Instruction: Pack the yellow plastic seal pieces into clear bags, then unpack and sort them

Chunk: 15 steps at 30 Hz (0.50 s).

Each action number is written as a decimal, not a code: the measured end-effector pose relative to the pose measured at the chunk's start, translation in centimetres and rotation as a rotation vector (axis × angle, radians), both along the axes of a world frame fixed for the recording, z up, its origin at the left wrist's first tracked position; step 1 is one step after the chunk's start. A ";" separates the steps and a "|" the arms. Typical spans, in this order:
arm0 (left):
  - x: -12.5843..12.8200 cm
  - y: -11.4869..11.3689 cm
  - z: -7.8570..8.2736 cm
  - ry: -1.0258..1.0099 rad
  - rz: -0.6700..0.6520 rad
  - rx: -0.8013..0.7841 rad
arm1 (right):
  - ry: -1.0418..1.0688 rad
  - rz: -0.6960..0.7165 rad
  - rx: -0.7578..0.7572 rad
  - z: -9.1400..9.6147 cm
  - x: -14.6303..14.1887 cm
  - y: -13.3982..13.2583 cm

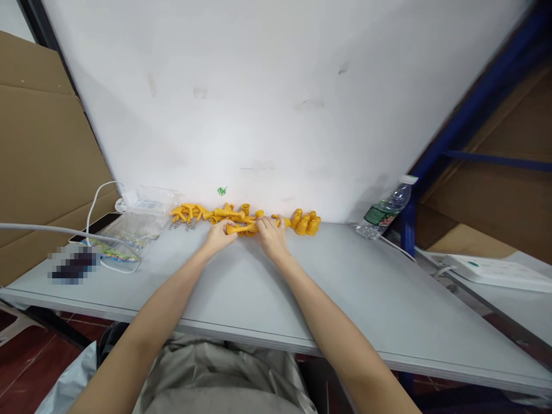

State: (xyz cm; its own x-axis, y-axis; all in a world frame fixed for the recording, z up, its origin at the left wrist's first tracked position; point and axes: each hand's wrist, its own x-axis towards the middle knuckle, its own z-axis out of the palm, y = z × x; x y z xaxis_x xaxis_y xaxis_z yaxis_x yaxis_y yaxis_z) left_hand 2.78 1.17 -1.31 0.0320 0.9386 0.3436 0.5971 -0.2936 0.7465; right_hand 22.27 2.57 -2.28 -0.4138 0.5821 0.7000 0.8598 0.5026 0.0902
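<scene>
Both my hands reach to the far edge of a grey table (241, 287), against a white wall. My left hand (219, 235) and my right hand (271, 236) are closed on the two ends of a long yellow plastic piece (244, 229) held between them. Behind it lies a row of more yellow plastic parts (228, 213), with a cluster of short yellow caps (305, 222) to the right. A few yellow T-shaped parts (184, 213) with small metal screws lie to the left.
Clear plastic bags (140, 221) with small items, a phone (92, 225) and a white cable (95, 198) lie at the left. A plastic water bottle (386, 208) leans at the right. Cardboard stands left, a blue rack frame (466, 115) right.
</scene>
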 end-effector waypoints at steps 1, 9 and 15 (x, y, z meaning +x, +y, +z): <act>-0.1 -0.1 0.0 0.017 0.017 0.033 | -0.003 0.021 -0.020 0.0 0.0 0.0; 0.0 -0.8 0.3 0.217 0.102 0.216 | -0.050 0.055 -0.110 -0.1 -0.3 -0.2; -1.0 0.5 -0.4 0.073 0.206 0.094 | 0.112 -0.125 -0.016 0.3 1.3 0.6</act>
